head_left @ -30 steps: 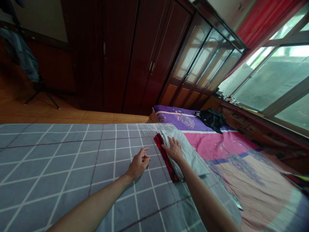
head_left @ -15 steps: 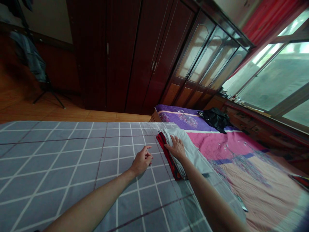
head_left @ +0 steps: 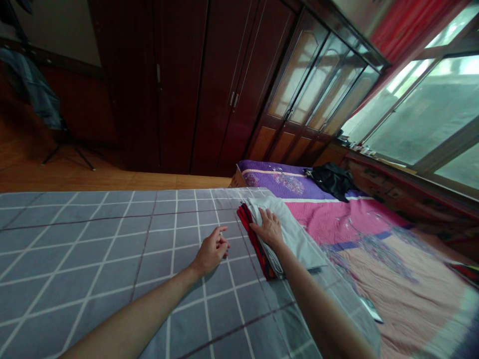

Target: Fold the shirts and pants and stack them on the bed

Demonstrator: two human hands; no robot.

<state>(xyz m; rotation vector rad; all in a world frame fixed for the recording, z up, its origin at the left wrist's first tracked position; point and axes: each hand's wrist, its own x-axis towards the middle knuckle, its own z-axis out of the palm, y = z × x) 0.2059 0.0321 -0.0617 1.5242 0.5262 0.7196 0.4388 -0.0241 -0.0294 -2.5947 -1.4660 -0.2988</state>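
Moved: left hand point(head_left: 211, 252) has drawn back slightly, fingers loosely curled.
Right hand point(head_left: 270, 229): fingers spread, pressing flat on the white cloth point(head_left: 294, 244).
White cloth: soft, light, lying over red cloth point(head_left: 254, 244) on a grey checked bedsheet point(head_left: 93, 249); take it by the edge.

Head-worn view, angled down at hands point(head_left: 270, 230)

A grey bedsheet point(head_left: 86, 259) with white grid lines, white cloth point(head_left: 295, 244) over red cloth point(head_left: 251, 234), pink and purple quilt point(head_left: 355, 219).

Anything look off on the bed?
Two things: a crumpled black garment bunched on the purple quilt, and a small flat grey-white item, unclear what, lying loose at the edge of the grey checked bedsheet. Both look dropped rather than placed.
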